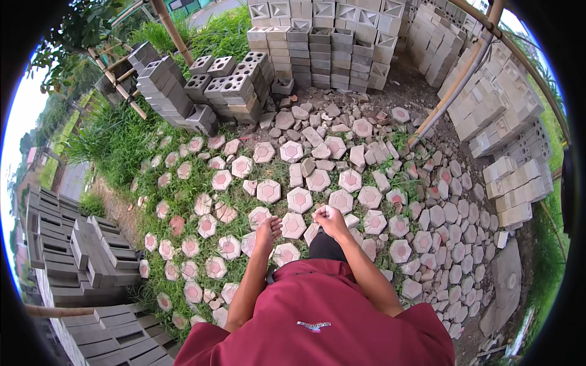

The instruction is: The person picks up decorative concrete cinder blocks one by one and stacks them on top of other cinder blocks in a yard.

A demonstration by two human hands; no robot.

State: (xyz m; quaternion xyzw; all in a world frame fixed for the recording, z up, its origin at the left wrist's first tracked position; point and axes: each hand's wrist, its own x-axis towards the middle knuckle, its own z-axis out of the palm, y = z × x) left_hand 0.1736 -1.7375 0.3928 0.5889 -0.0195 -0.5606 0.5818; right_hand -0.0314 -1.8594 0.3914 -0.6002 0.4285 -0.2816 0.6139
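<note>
My left hand point(268, 232) hovers in front of my body with its fingers half bent and a little apart; nothing shows in it. A short gap to the right, my right hand point(330, 221) is closed, thumb against curled fingers. Whether anything small is in it, I cannot make out. Both hands hang above hexagonal paving stones point(299, 200), pale grey with reddish centres, laid apart in the grass. Closest to my left hand lies one such paver point(259, 218). Beyond my right hand is another paver point(340, 200).
Stacked hollow concrete blocks point(235, 88) stand at the far left, with a taller block wall point(323, 49) behind. Broken rubble point(314, 135) lies before it. A bamboo pole point(455, 91) slants at the right, near more blocks point(516, 183). Grey concrete blocks point(101, 250) fill the left side.
</note>
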